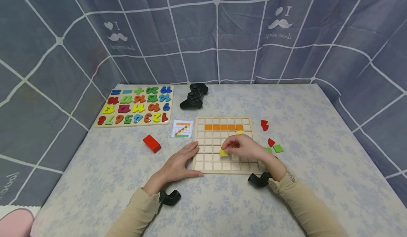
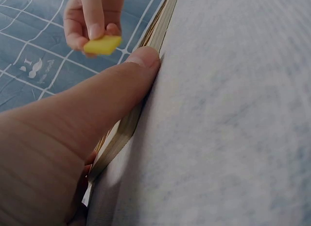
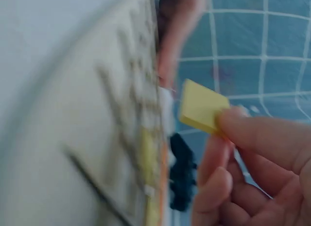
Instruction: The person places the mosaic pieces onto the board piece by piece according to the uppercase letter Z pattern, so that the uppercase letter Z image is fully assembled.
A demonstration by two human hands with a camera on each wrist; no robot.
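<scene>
A wooden grid board (image 1: 203,138) lies on the table, with a row of several orange square tiles (image 1: 224,127) near its far side. One yellow tile (image 1: 240,132) sits below the row's right end, partly hidden by the right hand. Between thumb and fingertips, my right hand (image 1: 243,148) pinches another yellow square tile (image 3: 201,107), held over the middle of the board and apart from it. My left hand (image 1: 177,164) rests at the board's left corner, fingers extended along the side and thumb (image 2: 112,90) against the front edge.
A small pattern card (image 1: 182,129) lies left of the board, near a red block (image 1: 152,143). Red pieces (image 1: 264,125) and green tiles (image 1: 278,148) are scattered to the right. Farther back are a number puzzle (image 1: 136,106) and a black game controller (image 1: 194,96).
</scene>
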